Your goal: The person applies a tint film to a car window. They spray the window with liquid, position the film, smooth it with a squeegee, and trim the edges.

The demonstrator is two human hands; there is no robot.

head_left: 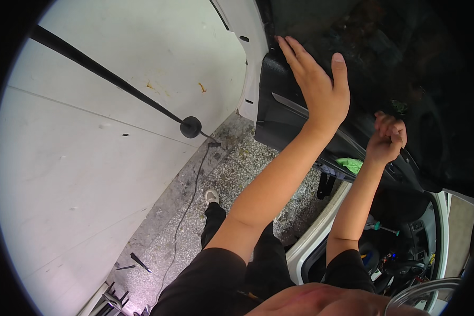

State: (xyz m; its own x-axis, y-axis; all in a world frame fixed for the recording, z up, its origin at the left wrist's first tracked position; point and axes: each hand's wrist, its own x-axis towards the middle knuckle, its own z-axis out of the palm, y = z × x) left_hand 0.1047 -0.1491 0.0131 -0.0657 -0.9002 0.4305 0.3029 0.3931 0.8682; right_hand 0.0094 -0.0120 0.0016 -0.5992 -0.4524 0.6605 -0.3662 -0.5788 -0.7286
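A car door stands in front of me, with a black inner panel [279, 124] and a dark window [374, 37]. My left hand [324, 95] reaches over the lower edge of the window, its fingers stretched out and its thumb apart. To the right, my right hand [388, 138] is closed in front of the glass, fingers curled; whatever it may hold is hidden. A bright green cloth [349, 165] pokes out low on the door, between my two forearms. The door's pull handle [290, 104] shows left of my left wrist.
On the left is a white wall [105, 174], with a black pole [116, 76] and its round collar [190, 127] before it. A cable [184, 210] crosses the speckled floor [189, 245]. At lower right, the open car shows a steering wheel [405, 267] and a teal-handled tool [376, 226].
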